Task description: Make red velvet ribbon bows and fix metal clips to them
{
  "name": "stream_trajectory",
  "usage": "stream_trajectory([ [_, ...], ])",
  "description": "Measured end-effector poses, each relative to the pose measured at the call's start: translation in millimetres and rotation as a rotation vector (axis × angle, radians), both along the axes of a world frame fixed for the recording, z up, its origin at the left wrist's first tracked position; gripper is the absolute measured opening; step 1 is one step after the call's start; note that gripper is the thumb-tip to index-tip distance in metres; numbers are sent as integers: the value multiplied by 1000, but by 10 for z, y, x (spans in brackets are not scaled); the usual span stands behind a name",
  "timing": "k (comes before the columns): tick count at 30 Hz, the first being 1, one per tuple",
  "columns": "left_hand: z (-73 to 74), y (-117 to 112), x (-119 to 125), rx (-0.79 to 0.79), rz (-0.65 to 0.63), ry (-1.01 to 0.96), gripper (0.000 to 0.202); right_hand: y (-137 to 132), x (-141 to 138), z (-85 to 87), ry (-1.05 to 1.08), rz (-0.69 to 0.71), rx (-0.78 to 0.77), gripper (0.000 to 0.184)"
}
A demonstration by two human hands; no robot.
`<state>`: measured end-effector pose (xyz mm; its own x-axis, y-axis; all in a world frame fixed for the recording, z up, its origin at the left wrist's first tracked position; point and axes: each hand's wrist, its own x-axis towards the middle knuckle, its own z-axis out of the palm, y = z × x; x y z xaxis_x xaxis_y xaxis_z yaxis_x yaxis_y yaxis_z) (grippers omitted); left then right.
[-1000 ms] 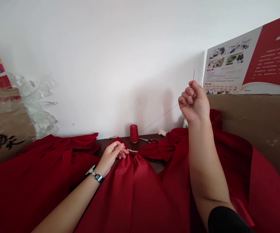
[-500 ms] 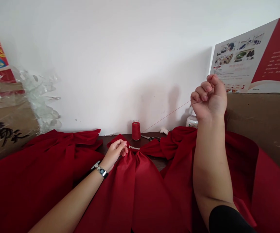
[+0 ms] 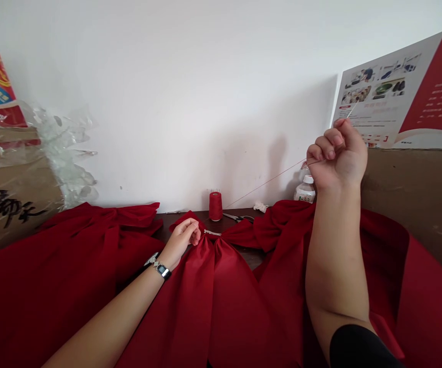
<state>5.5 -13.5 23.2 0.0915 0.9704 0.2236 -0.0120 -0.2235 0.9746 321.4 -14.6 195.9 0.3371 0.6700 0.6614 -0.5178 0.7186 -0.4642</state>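
Up at the right of the frame the right hand [image 3: 338, 156] is closed in a tight grip on a fine, light needle [image 3: 350, 111] trailing thread [image 3: 267, 177], while the left hand [image 3: 180, 239] pinches soft, limp red cloth [image 3: 213, 291] at bottom centre, easiest held by its gathers

On my remote feed, the left hand [image 3: 182, 237] has a silver-link watch [image 3: 160, 269] with a black rectangular face at its wrist, around 7 o'clock; a black sleeve [image 3: 359, 348] sits above the right hand [image 3: 338, 156], around 5 o'clock.
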Motion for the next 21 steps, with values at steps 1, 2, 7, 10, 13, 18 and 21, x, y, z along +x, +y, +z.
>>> stream_trajectory([
  [1,3,-4,4,4,-4,12,27,-28,-12,6,54,38,9,22],
  [2,7,-11,9,7,-11,24,27,-57,-23,13,107,76,20,24],
  [7,38,-63,33,12,-38,54,26,-176,-40,44,217,141,59,30],
  [10,52,-83,36,28,-45,62,26,-245,-26,65,225,118,52,32],
  [13,50,-84,36,55,-63,83,25,-346,-22,82,217,58,46,33],
  [18,33,-79,38,69,-70,98,24,-544,-61,109,178,13,77,34],
  [21,34,-86,40,70,-74,101,24,-637,-88,130,173,-8,81,41],
])
